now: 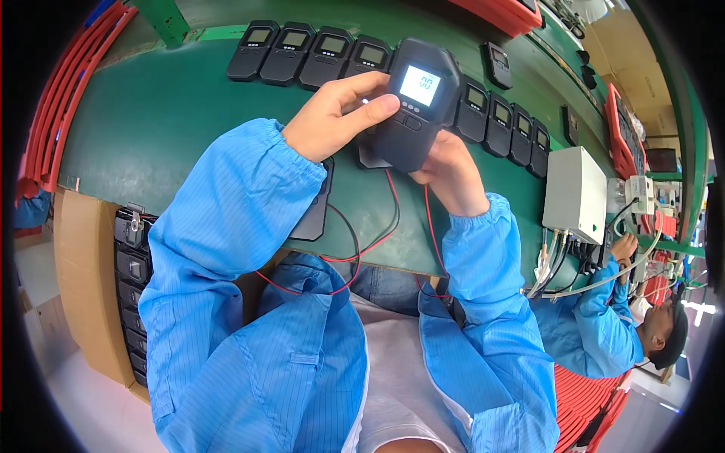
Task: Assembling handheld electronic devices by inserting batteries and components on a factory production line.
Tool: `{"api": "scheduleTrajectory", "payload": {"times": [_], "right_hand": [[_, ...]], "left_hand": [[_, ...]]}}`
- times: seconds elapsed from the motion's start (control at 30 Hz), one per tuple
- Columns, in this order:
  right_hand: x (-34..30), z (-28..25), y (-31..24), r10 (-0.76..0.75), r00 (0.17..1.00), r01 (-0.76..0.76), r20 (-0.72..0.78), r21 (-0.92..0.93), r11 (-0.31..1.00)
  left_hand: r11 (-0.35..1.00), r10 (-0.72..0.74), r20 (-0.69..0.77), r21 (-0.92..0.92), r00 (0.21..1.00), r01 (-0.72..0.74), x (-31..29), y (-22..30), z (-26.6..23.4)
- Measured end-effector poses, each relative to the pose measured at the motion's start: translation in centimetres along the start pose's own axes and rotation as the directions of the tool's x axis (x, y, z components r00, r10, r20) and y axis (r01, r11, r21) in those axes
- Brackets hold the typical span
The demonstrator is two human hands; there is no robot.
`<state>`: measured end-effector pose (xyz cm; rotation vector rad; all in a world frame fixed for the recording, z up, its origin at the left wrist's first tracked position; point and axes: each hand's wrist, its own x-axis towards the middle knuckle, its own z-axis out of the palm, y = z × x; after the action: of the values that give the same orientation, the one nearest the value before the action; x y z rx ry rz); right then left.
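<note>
A black handheld meter [411, 140] is held up above the green bench, its square white screen lit. My left hand [336, 113] grips its left side, the thumb on the front beside the small buttons under the screen. My right hand [453, 174] is closed round its lower right end, most of those fingers hidden behind the casing. Beneath it lies another dark device [370, 156], mostly covered. Next to my left forearm rests a further black unit [311, 219], partly hidden by the sleeve. Red and black wires [393, 219] run over the bench edge towards my lap.
Similar black meters stand in rows at the far left [294, 45] and right [498, 124] of the green bench [151, 128]. A white box [574, 189] with cables is at the right. A cardboard box [87, 279] holds several units. A co-worker [596, 325] sits at the right.
</note>
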<state>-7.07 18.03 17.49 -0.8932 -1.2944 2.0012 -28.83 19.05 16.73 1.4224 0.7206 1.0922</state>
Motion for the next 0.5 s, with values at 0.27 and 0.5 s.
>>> {"api": "scheduleTrajectory", "payload": {"times": [0.27, 0.5], "right_hand": [[-0.3, -0.4, 0.4, 0.006, 0.992, -0.025, 0.125, 0.149, 0.989], [-0.5, 0.4, 0.5, 0.028, 0.997, -0.035, 0.072, 0.107, 0.994]], "left_hand": [[0.997, -0.061, 0.025, 0.040, 0.998, 0.060, 0.0, -0.4, -0.7], [0.996, -0.005, 0.020, -0.084, 1.000, 0.006, -0.4, 0.0, 0.2]]}}
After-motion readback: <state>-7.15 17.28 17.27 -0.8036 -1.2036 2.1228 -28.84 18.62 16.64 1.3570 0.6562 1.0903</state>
